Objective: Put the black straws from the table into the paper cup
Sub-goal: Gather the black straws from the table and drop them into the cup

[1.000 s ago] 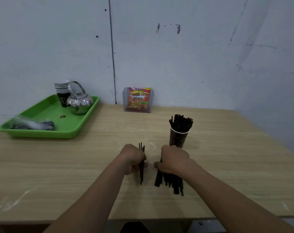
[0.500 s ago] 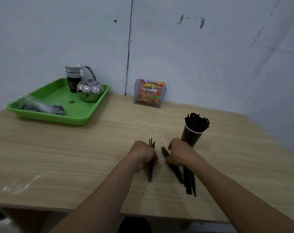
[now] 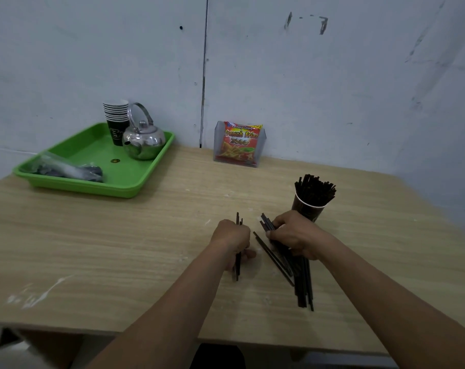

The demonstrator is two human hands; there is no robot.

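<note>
- Green plastic tray [image 3: 135,186], glossy with a raised rim, sits well to the left of the left fingers and beyond them. It carries a cup stack [image 3: 116,121] with ribbed rims, a polished round metal kettle [image 3: 143,141] and a crumpled clear bag [image 3: 66,169]. None of this concerns the task.
- Pale wood-grain counter [image 3: 106,249] is matt, with white smears towards its near left edge.
- Left hand [image 3: 232,239]: fingers clenched round a small bundle [image 3: 237,270] of thin, stiff black straws that sticks out of both ends of the fist. This grip is unchanged over the last second.
- Snack packet [image 3: 240,142], bright red and yellow in a clear holder, stands well beyond the left fingers against the wall.
- Right hand [image 3: 298,235]: fingers [image 3: 278,223] curl over the far ends of the loose straws [image 3: 303,283], grasping them. A second ago these lay nearly parallel. Now several fan out diagonally towards the left fingers, and the rest point at the near edge. Judgement: the pile is being regathered, nothing is lifted yet, and this batch has not started towards the cup.
- Paper cup [image 3: 306,209], dark and tapered with a pale rim, stands upright just beyond the right fingers. It is packed with standing straws [image 3: 315,189]. Judgement: the task is well advanced, with two handfuls outstanding and little room left.
</note>
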